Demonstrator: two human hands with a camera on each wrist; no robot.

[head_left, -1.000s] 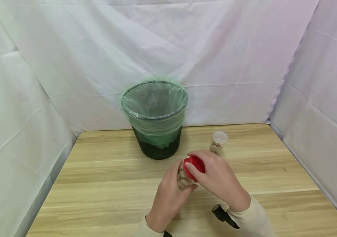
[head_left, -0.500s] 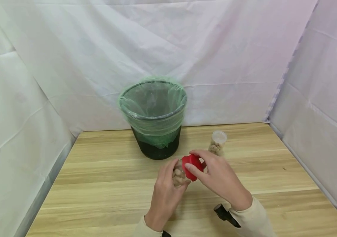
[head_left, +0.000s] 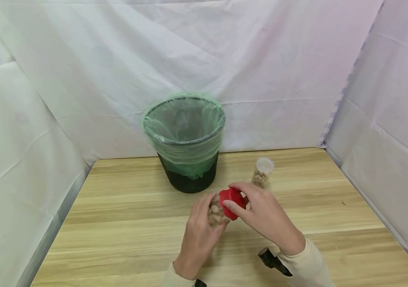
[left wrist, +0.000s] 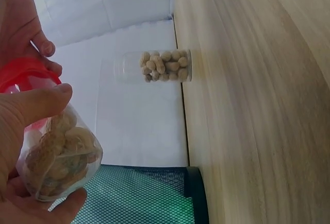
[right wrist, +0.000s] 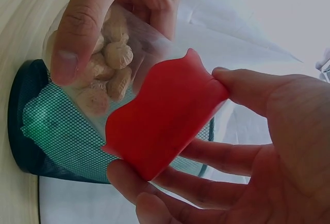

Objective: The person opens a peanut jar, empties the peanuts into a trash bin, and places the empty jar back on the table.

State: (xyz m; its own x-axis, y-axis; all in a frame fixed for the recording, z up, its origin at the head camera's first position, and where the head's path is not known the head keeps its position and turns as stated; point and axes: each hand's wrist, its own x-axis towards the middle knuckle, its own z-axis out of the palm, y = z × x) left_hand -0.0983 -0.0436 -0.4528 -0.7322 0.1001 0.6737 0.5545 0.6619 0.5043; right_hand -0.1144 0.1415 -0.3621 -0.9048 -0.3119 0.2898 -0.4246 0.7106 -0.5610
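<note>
My left hand (head_left: 201,235) grips a clear jar (left wrist: 77,154) of unshelled peanuts (right wrist: 111,62), fingers and thumb on its sides. The jar leans over above the table, its mouth end turned toward my right hand (head_left: 266,213). A red lid (right wrist: 165,108) with a wavy edge sits over that end. My right thumb and fingers hold the lid by its rim, as the right wrist view shows. Behind my right hand a second clear jar (head_left: 264,166), partly filled with peanuts, stands upright on the table.
A black mesh bin (head_left: 189,181) lined with a green bag (head_left: 186,153) stands behind the hands, near the back edge of the wooden table (head_left: 125,223). White cloth (head_left: 279,71) hangs at the back and on both sides.
Over the first half second both hands shift slightly left with the jar, and the lid turns, showing more of its top. Since then the hands have barely moved.
</note>
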